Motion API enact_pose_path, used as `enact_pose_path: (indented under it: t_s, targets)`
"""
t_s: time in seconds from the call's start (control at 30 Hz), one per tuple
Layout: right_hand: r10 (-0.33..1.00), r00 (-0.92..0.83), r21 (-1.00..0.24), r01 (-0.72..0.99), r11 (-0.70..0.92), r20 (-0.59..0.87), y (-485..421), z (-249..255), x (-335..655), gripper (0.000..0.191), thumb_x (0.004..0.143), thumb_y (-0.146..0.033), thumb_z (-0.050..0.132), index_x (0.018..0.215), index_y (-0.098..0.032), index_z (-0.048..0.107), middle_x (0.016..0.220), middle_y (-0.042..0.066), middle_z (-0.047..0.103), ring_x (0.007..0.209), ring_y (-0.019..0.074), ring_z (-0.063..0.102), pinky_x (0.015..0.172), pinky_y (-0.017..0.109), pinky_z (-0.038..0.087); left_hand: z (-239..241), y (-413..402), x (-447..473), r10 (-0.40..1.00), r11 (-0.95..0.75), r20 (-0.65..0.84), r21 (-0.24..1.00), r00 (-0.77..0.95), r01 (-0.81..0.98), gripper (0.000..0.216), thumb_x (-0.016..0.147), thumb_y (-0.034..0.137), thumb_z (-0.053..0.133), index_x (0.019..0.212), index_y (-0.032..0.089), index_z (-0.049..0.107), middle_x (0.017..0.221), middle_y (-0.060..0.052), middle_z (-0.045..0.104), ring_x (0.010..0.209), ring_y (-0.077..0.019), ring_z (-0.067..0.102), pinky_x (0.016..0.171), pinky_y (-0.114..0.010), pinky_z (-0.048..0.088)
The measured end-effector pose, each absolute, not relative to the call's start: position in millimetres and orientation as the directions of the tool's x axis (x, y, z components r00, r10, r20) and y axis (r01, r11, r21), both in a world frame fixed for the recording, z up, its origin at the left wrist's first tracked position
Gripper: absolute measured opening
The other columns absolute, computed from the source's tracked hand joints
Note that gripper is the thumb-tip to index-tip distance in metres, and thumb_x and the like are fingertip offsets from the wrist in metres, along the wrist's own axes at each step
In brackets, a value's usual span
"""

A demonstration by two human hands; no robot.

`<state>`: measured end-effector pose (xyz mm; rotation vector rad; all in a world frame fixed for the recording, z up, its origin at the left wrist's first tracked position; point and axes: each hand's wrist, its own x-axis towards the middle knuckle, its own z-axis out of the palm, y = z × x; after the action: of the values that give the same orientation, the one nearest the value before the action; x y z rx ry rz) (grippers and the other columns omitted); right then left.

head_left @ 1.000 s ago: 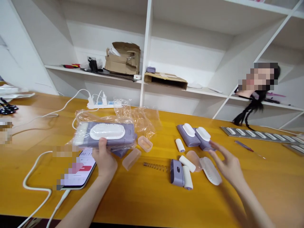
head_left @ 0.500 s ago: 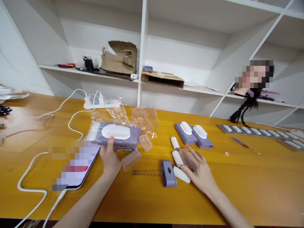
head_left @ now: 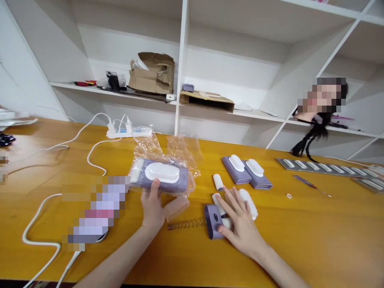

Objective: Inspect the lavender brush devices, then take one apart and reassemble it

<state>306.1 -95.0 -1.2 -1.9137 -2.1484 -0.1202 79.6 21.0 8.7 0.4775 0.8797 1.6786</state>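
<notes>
Shifted rightward along the table [head_left: 330, 240], the bagged purple unit [head_left: 162, 176] is gripped by the left hand [head_left: 153, 208], fingers clamped. Loosely spread fingers of the right hand [head_left: 240, 220] are laid over loose white rollers [head_left: 218, 182] and a purple housing [head_left: 213, 220] mid-table. Two assembled units [head_left: 247, 171] are lined up behind; unpacking appears unfinished.

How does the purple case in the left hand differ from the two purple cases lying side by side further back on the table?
The held case is wrapped in a clear plastic bag; the pair of cases are bare. The held case is lifted in the left hand, its long side across the view; the pair lie flat on the table, angled away. The held case looks larger, being nearer the camera. All are purple with a white oval insert on top.
</notes>
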Motion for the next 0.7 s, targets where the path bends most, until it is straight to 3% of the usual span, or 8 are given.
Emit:
enact_pose_path:
  t_s: [0.17,0.5,0.7]
  targets:
    - [0.972,-0.100,-0.129,0.983,0.129,0.211,-78,-1,310,0.069,0.080,-0.062,0.046,0.141,-0.031,0.032,0.151,0.009,0.024,0.136,0.0443,0.012,0.095,0.074,0.021,9,19,84,0.963,0.003,-0.183,0.741,-0.197,-0.672,0.032,0.070,0.041,0.068,0.096,0.023,0.061,0.094,0.001,0.065,0.093,-0.0158,0.060,0.076,-0.024,0.047]
    - [0.965,-0.095,-0.154,0.979,0.136,0.246,-62,5,312,0.061,0.083,-0.058,0.044,0.136,-0.028,0.042,0.148,0.012,0.032,0.135,0.0437,0.020,0.095,0.073,0.021,8,21,94,0.982,-0.067,-0.058,0.777,-0.178,-0.626,0.030,0.072,0.037,0.067,0.098,0.022,0.063,0.102,-0.001,0.065,0.105,-0.0179,0.056,0.085,-0.025,0.043]
    - [0.962,-0.091,-0.152,0.979,0.133,0.256,-63,5,310,0.059,0.085,-0.057,0.043,0.138,-0.030,0.039,0.148,0.011,0.032,0.135,0.0425,0.020,0.096,0.074,0.018,22,37,70,0.982,-0.076,-0.081,0.667,-0.174,-0.741,0.026,0.072,0.030,0.068,0.097,0.024,0.062,0.093,0.003,0.067,0.082,-0.0123,0.062,0.070,-0.021,0.047]
